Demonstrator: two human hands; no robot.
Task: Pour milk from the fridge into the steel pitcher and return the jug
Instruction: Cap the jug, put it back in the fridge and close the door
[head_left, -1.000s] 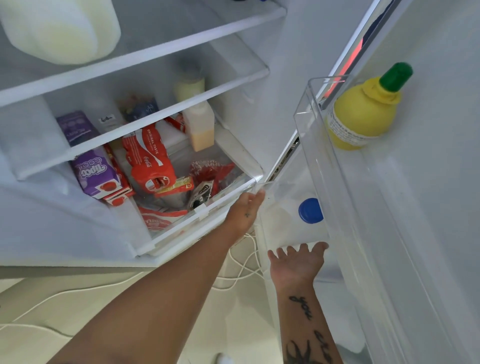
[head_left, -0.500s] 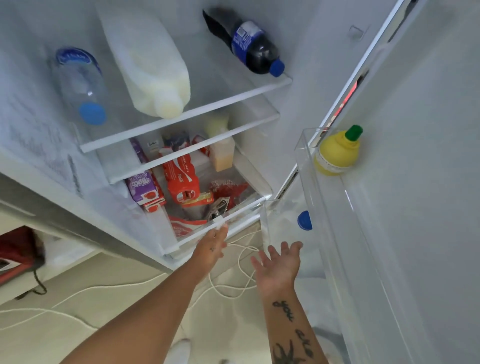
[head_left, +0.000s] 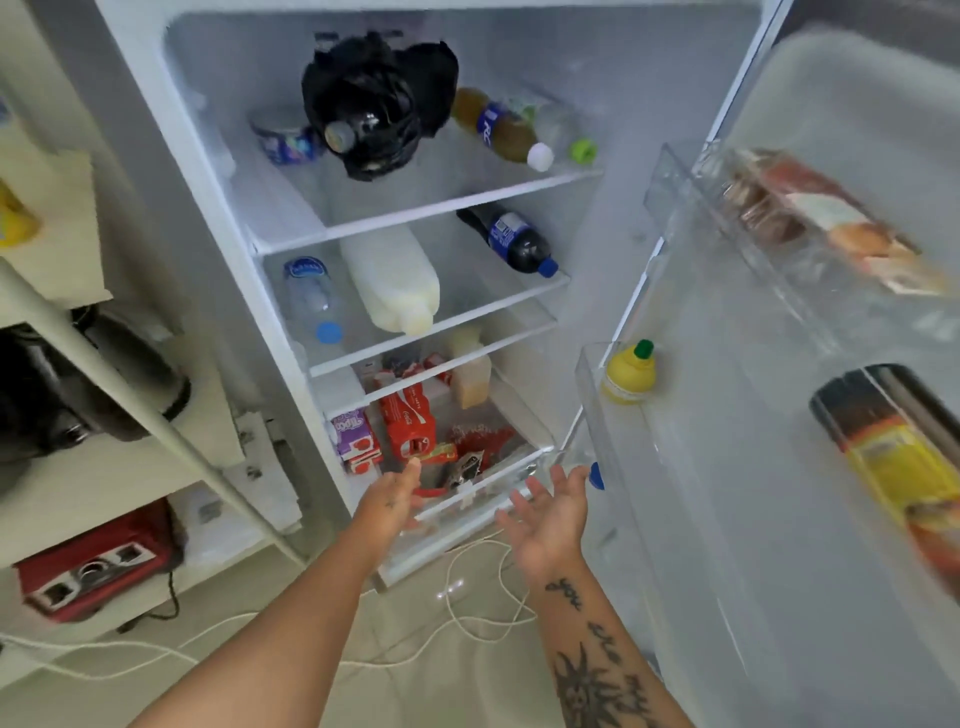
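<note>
Open fridge (head_left: 597, 78); fingers (head_left: 561, 483) spread, apparently empty

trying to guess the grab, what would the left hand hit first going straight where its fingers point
The left hand would probably meet the red cola pack in the bottom drawer first; depth is unclear.

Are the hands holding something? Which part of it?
Nothing is held. The left hand and the right hand are both open and empty, near the fridge's bottom drawer.
</note>
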